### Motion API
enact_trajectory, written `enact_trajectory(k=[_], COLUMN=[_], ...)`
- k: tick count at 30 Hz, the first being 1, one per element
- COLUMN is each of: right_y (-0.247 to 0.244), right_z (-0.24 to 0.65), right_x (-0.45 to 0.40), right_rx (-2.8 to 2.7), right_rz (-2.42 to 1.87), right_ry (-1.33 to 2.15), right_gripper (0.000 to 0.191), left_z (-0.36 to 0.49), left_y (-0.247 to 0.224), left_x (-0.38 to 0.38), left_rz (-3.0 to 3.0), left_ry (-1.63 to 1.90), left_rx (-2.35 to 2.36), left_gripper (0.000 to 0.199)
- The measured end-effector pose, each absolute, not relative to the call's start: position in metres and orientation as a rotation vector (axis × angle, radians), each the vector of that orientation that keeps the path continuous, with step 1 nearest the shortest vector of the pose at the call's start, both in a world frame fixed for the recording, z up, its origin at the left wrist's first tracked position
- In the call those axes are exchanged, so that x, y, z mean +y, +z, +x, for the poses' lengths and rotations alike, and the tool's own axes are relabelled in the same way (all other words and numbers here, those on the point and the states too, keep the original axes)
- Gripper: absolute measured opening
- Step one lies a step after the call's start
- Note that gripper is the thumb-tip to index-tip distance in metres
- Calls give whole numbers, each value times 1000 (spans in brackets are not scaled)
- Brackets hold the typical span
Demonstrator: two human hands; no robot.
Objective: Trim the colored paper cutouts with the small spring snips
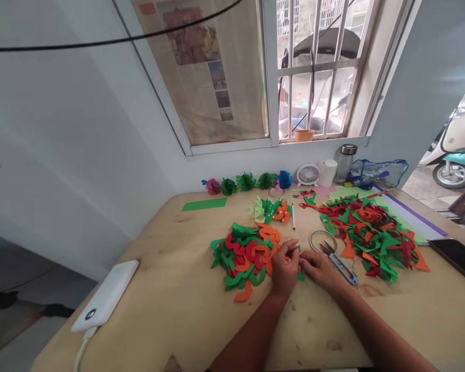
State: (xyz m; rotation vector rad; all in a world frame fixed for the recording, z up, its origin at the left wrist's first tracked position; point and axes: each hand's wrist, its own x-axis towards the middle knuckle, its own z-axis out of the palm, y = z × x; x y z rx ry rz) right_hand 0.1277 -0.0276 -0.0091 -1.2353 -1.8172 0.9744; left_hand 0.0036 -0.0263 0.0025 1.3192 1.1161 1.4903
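Because the fingers obscure most of it, the green piece is only partly visible between the left hand and right hand, near the snips; both hands are curled, grip closure indeterminable.

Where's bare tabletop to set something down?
Bare: left, between the white device and the curled pieces; front right, between the right forearm and phone. Crowded: around the scrap heap; back edge, ornaments to bottle.

no text, label, brand, number or sign can be read.
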Motion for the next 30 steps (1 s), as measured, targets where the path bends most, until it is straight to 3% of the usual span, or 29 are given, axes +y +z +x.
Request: enact_trajectory(k=[19,30], right_y=[0,0], right_z=[126,142], right_x=[-27,-55], right_rx=[-1515,-1487], right_rz=[-1347,-1490], right_ry=[1170,1028], right_gripper=[29,29], left_z=[-7,-8], left_y=[-12,-13], left_x=[-15,-14], left_rz=[1462,1634], left_ry=[1388,1258], left_rx=[1254,1414], left_gripper=[28,32])
